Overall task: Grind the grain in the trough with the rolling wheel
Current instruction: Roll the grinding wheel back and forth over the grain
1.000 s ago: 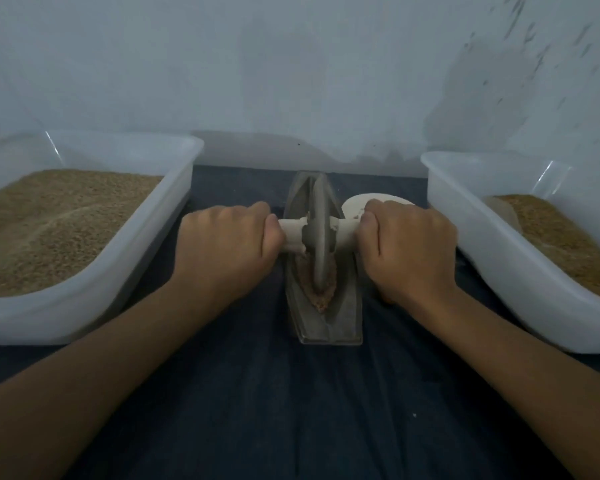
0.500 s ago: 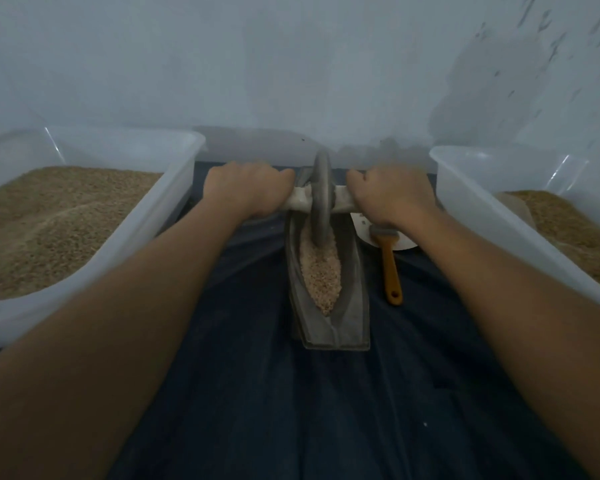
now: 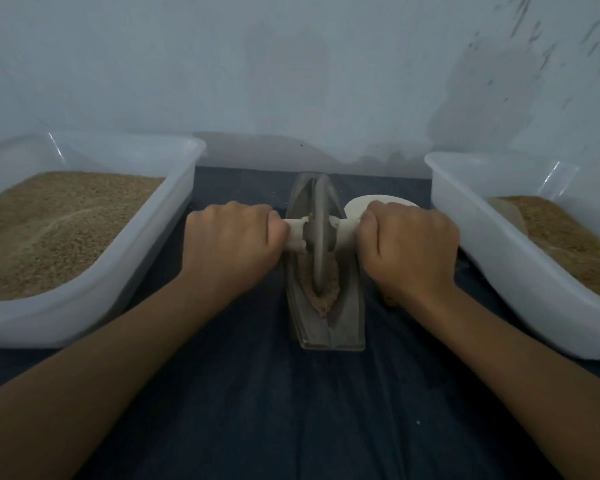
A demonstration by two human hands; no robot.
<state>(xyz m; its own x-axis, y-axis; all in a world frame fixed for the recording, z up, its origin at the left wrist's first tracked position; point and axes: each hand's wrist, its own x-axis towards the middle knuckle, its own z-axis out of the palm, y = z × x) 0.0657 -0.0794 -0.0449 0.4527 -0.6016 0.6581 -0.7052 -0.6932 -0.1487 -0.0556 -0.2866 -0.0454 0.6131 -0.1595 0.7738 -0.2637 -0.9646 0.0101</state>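
Note:
A grey boat-shaped trough (image 3: 349,327) lies lengthwise on the dark cloth in the middle. A grey rolling wheel (image 3: 321,237) stands upright in its groove, about mid-length. Pinkish-brown ground grain (image 3: 326,301) lies in the groove around and in front of the wheel's lower edge. My left hand (image 3: 231,249) grips the pale axle handle (image 3: 295,237) on the wheel's left side. My right hand (image 3: 411,247) grips the handle on the right. Both fists hide the handle ends.
A white plastic tub (image 3: 146,271) full of brown grain stands at the left. A second white tub (image 3: 482,251) with grain stands at the right. A white plate (image 3: 359,204) peeks out behind my right hand. A pale wall is close behind the trough.
Half a second ago the wheel was at the trough's far end with my arms stretched out. Both hands have pulled it back toward me to mid-trough, hiding the orange-handled brush.

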